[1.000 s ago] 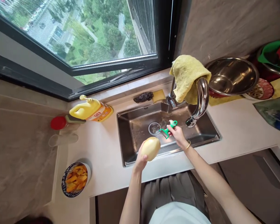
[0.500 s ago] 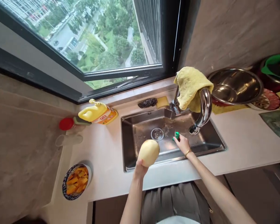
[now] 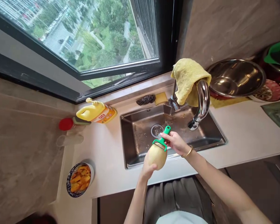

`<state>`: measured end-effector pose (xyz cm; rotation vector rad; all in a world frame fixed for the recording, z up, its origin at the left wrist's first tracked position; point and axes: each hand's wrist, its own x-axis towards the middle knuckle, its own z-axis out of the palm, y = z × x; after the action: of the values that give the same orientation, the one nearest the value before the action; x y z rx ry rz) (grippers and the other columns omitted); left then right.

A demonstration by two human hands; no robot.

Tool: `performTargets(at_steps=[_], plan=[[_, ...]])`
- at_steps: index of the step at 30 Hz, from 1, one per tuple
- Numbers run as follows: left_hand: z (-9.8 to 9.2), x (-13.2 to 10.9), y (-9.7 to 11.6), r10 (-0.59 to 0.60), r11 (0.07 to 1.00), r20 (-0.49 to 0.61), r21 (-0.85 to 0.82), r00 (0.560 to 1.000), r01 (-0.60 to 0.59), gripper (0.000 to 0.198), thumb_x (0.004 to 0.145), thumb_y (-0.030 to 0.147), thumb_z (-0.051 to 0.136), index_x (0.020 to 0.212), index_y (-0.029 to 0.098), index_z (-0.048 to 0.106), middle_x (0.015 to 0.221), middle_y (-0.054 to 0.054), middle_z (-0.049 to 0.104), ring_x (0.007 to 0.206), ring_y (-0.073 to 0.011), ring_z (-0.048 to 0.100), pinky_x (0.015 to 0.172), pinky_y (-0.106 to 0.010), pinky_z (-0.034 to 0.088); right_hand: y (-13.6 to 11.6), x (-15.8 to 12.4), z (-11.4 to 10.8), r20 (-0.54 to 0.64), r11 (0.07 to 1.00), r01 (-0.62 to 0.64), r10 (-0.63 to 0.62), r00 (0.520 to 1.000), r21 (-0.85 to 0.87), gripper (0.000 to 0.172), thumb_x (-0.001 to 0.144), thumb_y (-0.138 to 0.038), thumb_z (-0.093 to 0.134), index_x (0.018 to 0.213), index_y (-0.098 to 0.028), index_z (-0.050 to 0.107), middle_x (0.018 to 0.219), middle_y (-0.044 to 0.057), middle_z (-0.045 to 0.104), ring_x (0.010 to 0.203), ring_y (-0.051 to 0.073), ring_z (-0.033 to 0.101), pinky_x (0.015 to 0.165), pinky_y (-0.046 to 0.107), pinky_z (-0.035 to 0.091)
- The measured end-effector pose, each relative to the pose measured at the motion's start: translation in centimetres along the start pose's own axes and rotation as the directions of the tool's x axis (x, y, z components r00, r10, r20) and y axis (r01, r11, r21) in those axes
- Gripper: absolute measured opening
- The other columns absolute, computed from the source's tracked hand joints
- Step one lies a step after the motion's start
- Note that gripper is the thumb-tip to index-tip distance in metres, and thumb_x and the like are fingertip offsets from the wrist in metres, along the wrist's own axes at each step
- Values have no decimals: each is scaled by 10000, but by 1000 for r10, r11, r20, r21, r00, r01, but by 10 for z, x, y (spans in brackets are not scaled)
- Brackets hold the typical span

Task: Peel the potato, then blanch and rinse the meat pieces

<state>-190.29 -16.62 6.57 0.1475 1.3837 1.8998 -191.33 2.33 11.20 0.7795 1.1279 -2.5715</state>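
My left hand grips a pale yellow oval fruit, a mango by its look, from below, over the front edge of the steel sink. My right hand is closed round the handle of a green peeler. The peeler's head rests against the top of the mango. A thin gold bangle sits on my right wrist.
A curved tap with a yellow cloth draped on it stands behind the sink. A yellow detergent bottle lies at the left, a bowl of orange fruit pieces at the front left, a steel bowl at the right.
My right hand lifted the peeler out of the sink and brought its head onto the mango. The mango dropped slightly and turned more upright.
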Motion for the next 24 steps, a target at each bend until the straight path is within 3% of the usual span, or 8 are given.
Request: performTargets(at_steps=[5,7,9,11,15,20,22,24], plan=[[-2,-8,0,125,977,-79,181,989,-109,879,466,420,835,1225,233,432,1129,-95,592,1004,-297,591,828,-392,491,11,14,-17,48,975,102,-95,994,-195,393,619,-485,762,662,-144,571,551,-21,572,463,72,477,427,197,344],[-3,-12,3,150,971,-107,202,983,-126,879,454,440,836,1214,236,444,1160,-95,563,1019,-294,575,823,-369,493,20,32,-42,-114,957,112,-147,983,-268,407,560,-481,791,628,-146,569,523,-14,573,436,80,475,412,206,352],[-4,-13,8,172,968,-125,205,977,-144,887,451,481,827,1215,233,452,1186,-102,541,1044,-303,556,831,-365,492,27,49,-69,-346,938,80,-202,916,-336,423,499,-468,818,556,-157,537,461,-13,543,403,88,461,393,216,353],[-6,-12,14,188,965,-127,209,974,-159,876,464,489,818,1219,235,453,1191,-104,537,1050,-307,550,837,-364,490,27,56,-84,-432,933,81,-238,870,-351,423,499,-474,813,550,-160,534,460,-5,547,409,96,475,396,220,369],[-10,-4,25,192,947,-104,282,976,-156,813,487,365,826,1207,240,469,1185,-90,548,1047,-292,553,855,-350,479,13,32,-52,-256,954,209,-261,931,-213,417,552,-495,786,666,-141,599,565,14,610,445,87,493,399,204,372],[-12,-4,27,128,956,-32,270,991,-115,795,515,314,816,1218,244,452,1178,-95,555,1018,-285,565,834,-364,483,5,4,-3,106,974,159,-144,984,-160,384,657,-505,720,746,-143,625,645,19,650,470,84,513,436,205,398],[-11,-8,27,138,959,-29,253,990,-126,809,498,352,824,1212,238,462,1181,-98,548,1031,-292,554,844,-368,479,13,18,-19,30,946,157,-155,988,-284,390,654,-519,704,714,-142,620,630,28,650,479,104,529,454,224,414],[-11,-12,27,169,962,-59,228,984,-151,827,480,422,824,1205,237,471,1193,-99,532,1043,-297,542,844,-367,479,22,38,-49,-195,877,105,-219,956,-469,387,606,-511,720,642,-145,602,534,23,608,461,131,529,458,248,415]])
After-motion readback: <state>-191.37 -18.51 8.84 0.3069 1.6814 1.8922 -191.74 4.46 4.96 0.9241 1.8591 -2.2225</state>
